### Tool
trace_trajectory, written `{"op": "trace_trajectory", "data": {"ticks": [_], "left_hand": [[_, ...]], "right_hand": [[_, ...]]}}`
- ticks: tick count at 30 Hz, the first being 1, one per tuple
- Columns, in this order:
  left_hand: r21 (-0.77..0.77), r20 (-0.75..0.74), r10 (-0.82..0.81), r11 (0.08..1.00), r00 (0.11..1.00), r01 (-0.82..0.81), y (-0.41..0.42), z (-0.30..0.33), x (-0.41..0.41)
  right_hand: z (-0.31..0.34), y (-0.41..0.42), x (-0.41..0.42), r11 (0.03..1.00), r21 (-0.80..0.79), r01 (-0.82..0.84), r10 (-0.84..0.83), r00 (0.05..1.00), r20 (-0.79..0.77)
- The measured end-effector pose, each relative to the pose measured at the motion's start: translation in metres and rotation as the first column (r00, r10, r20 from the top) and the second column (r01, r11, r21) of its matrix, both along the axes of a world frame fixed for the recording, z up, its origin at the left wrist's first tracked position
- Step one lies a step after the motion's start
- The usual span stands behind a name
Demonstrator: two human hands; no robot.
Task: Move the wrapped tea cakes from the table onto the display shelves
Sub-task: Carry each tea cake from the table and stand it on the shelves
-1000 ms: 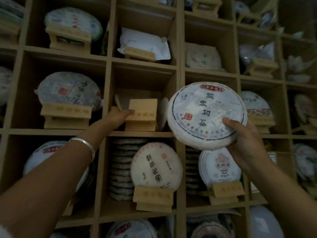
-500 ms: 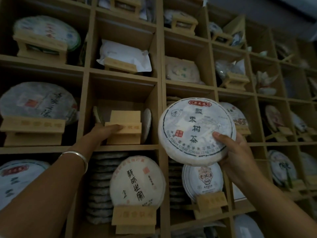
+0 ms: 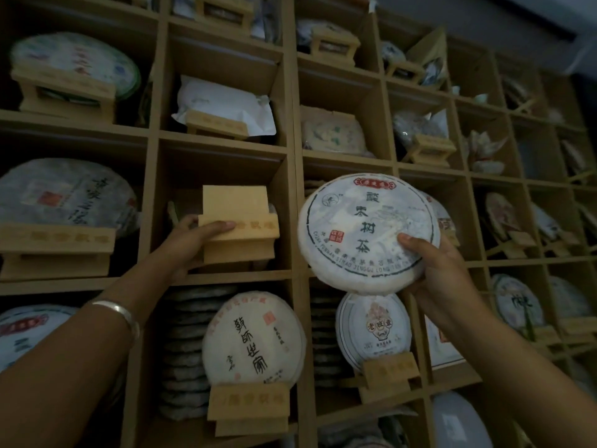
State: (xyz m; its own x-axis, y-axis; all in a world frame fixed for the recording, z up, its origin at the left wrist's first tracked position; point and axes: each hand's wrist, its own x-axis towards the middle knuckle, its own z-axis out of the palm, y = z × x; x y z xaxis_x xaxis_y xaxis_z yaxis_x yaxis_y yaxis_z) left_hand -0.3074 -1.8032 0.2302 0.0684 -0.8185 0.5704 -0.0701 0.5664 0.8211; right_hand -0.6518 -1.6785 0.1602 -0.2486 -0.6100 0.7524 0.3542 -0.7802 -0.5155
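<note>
My right hand (image 3: 442, 279) grips a round white-wrapped tea cake (image 3: 365, 227) with black characters and a red seal, face towards me, in front of the upright between two shelf cells. My left hand (image 3: 193, 237) reaches into the middle cell and holds the left side of an empty wooden display stand (image 3: 239, 221), thumb across its front bar. A silver bangle sits on that wrist. The wooden display shelves (image 3: 292, 202) fill the whole view.
Neighbouring cells hold wrapped tea cakes on wooden stands: one at the left (image 3: 68, 195), one below the empty stand (image 3: 252, 337) beside a stack of cakes (image 3: 184, 347), another under the held cake (image 3: 374, 328). A cake leans behind the held one.
The view has swung left and closed in. My left hand has tightened on the stand, thumb now over its front. The held cake stays beside the cell's right upright.
</note>
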Motion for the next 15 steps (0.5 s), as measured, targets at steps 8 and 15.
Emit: {"op": "trace_trajectory", "data": {"ticks": [8, 15], "left_hand": [[0.043, 0.268, -0.221, 0.975, 0.938, 0.218, 0.064, -0.012, -0.048], [0.097, 0.331, -0.406, 0.913, 0.852, 0.397, 0.096, -0.04, -0.086]], "right_hand": [[0.023, 0.025, -0.004, 0.996, -0.075, 0.039, -0.042, 0.999, -0.031], [0.025, 0.044, -0.015, 0.996, -0.06, 0.073, -0.079, 0.991, -0.104]]}}
